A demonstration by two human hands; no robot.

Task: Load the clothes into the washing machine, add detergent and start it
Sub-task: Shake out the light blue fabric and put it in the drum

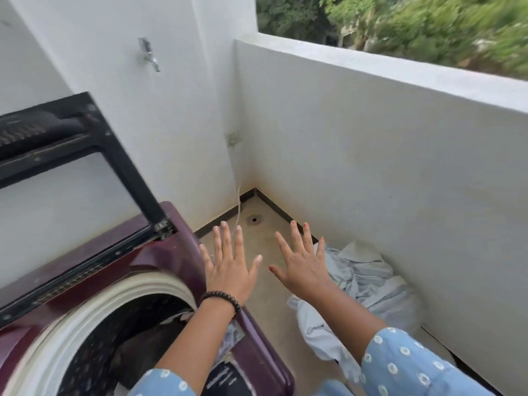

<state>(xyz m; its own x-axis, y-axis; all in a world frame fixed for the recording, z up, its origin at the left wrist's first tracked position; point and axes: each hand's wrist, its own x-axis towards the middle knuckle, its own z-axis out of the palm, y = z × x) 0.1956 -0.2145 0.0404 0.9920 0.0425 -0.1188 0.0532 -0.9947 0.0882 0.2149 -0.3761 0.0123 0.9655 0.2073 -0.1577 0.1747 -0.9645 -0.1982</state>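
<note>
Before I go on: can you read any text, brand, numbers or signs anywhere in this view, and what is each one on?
Nothing can be read.
Control panel at the front of the washing machine: faint white lettering, too blurred to read.
Sticker on the machine's top edge beside the drum: pale print, too blurred to read.
Wall socket: no markings can be made out.

Print on the washing machine is too blurred.

Maroon washing machine, pale blue clothes
</note>
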